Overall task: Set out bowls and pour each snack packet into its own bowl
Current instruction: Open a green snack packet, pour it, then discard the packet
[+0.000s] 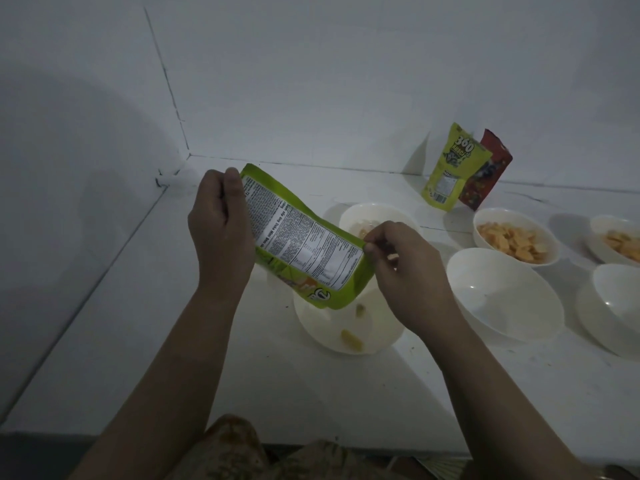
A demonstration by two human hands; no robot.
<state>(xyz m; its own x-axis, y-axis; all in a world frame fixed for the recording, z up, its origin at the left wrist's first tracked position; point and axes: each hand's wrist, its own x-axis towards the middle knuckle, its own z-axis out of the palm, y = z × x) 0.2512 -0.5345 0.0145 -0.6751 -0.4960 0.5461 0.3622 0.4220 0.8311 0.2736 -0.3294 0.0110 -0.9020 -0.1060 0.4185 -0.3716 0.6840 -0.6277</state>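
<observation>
Both hands tip the green foil snack packet (304, 237) mouth-down right over the near white plastic bowl (325, 330): left hand (221, 230) fingers clamped on its upper end, right hand (401, 268) fingers pinching its side, so yellow pieces (351, 339) drop inside.

I see two bare forearms entering from the bottom edge, no sleeves reaching as far as the elbows. The left hand (221, 233) and right hand (408, 271) carry no rings, watch or bracelets that I can make out; nails look short, though the dim light blurs detail. At the lower edge a mottled tan-and-brown patterned fabric garment (239, 448) covers the lap; I cannot tell its cut.
</observation>
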